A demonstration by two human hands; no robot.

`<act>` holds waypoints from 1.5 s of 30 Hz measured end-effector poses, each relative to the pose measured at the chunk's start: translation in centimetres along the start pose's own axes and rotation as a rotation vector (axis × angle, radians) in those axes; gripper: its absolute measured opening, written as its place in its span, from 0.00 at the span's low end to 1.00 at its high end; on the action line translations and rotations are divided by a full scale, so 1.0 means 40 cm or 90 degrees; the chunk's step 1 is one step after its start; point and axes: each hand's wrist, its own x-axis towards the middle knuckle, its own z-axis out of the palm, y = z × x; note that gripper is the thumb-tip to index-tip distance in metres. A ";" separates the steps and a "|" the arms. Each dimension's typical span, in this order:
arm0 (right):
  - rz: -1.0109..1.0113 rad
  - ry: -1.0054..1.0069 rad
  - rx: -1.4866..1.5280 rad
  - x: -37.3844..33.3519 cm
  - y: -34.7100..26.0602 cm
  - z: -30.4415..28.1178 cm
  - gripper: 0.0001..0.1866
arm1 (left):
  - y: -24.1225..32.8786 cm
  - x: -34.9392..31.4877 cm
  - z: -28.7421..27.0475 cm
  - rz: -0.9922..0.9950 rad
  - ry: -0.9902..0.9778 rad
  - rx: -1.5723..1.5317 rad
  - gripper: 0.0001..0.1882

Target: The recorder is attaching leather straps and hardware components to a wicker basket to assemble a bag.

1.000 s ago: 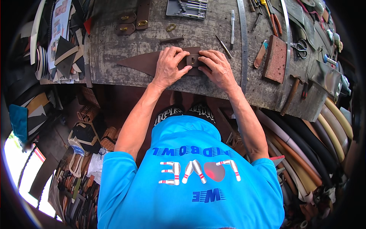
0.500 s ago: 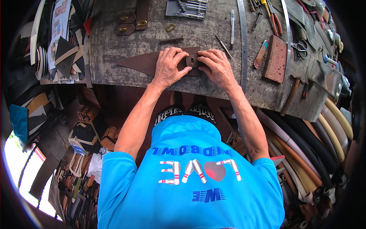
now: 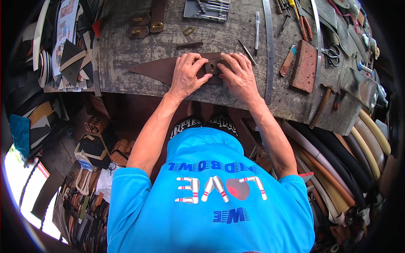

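Note:
A dark brown leather piece (image 3: 154,69), tapering to a point at the left, lies flat near the bench's front edge. Across its right part rests a small brown leather tab (image 3: 212,67) with an oval slot in it. My left hand (image 3: 187,76) has its thumb and index finger at the tab's left edge, the other fingers curled over the larger leather. My right hand (image 3: 238,75) bends its fingers over the tab's right end, covering it. Just beyond lie a metal rod (image 3: 190,44) and a brass oval ring (image 3: 189,30).
Leather pieces with brass fittings (image 3: 138,32) and a screwdriver set (image 3: 206,10) lie at the back. To the right are a pen (image 3: 257,31), a metal ruler (image 3: 269,55), a reddish block (image 3: 304,66), scissors (image 3: 333,55) and a hammer (image 3: 322,103). Leather scraps (image 3: 76,63) pile up at left.
My right hand has shifted slightly to the left, its fingers reaching further over the tab's right end. My left hand stays nearly in place.

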 end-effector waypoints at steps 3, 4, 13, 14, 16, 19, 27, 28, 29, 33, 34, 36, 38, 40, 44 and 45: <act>-0.008 -0.008 -0.018 -0.035 -0.042 0.014 0.20 | 0.001 0.000 -0.001 0.002 -0.004 0.005 0.26; -0.009 -0.026 -0.005 -0.047 -0.052 0.021 0.21 | 0.003 0.001 -0.002 0.003 0.000 0.005 0.26; 0.001 -0.021 -0.015 -0.064 -0.069 0.041 0.24 | 0.007 0.000 -0.002 0.025 -0.007 0.025 0.26; 0.005 -0.017 -0.019 -0.061 -0.072 0.041 0.24 | 0.011 0.001 -0.004 0.034 -0.002 0.035 0.26; 0.005 -0.020 -0.023 -0.062 -0.074 0.040 0.25 | 0.022 -0.002 -0.009 0.035 -0.012 0.054 0.25; 0.005 -0.025 -0.032 -0.063 -0.074 0.037 0.25 | 0.044 0.001 -0.009 0.031 -0.010 0.094 0.21; 0.009 -0.045 -0.071 -0.057 -0.091 0.027 0.26 | 0.089 0.003 0.035 -0.221 -0.006 0.024 0.14; 0.041 -0.047 -0.002 -0.050 -0.084 0.021 0.24 | 0.087 0.005 0.038 -0.222 0.021 0.027 0.12; 0.073 -0.050 0.066 -0.046 -0.077 0.017 0.22 | 0.087 0.006 0.040 -0.224 0.048 0.028 0.10; 0.182 0.045 0.177 -0.006 -0.051 0.031 0.15 | 0.075 0.017 0.045 -0.222 0.072 0.023 0.08; 0.181 0.045 0.176 0.004 -0.045 0.038 0.15 | 0.066 0.023 0.048 -0.218 0.067 0.025 0.07; 0.212 0.044 0.157 0.013 -0.038 0.050 0.11 | 0.069 0.031 0.044 -0.213 0.063 0.024 0.06; 0.232 0.053 0.155 0.021 -0.038 0.060 0.09 | 0.071 0.037 0.037 -0.280 0.041 -0.001 0.06; 0.251 0.062 0.153 0.031 -0.042 0.066 0.07 | 0.065 0.044 0.042 -0.287 0.042 -0.008 0.07; 0.296 0.082 0.169 0.048 -0.044 0.070 0.06 | 0.066 0.060 0.033 -0.365 0.009 -0.044 0.07; 0.297 0.091 0.170 0.051 -0.041 0.073 0.06 | 0.067 0.064 0.030 -0.365 0.008 -0.045 0.07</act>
